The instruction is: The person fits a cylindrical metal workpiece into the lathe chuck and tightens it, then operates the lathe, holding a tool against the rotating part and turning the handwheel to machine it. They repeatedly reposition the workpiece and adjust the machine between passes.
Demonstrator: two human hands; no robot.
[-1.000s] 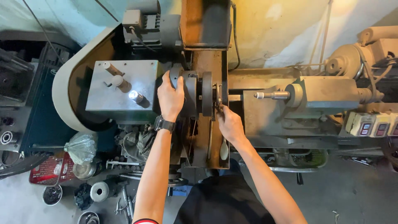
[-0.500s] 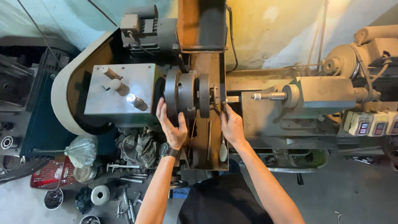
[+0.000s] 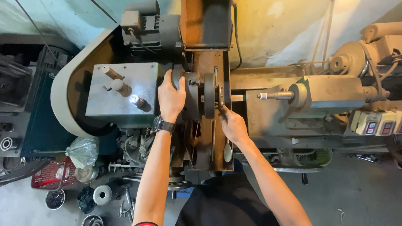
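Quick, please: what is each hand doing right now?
Left hand: closed over the lathe chuck.
Right hand: fingers at the chuck's front face; whether it holds anything cannot be told.

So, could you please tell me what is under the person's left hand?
The left hand lies on the round metal chuck of the lathe. The part of the chuck beneath the palm is covered.

Two hands, the left hand [image 3: 171,97] and the right hand [image 3: 233,124], work at one lathe [image 3: 293,125]. One wristwatch [image 3: 161,124] is worn. Three levers [image 3: 121,87] stand on one grey headstock cover [image 3: 102,106]. One plastic bag [image 3: 83,151] lies on the floor.
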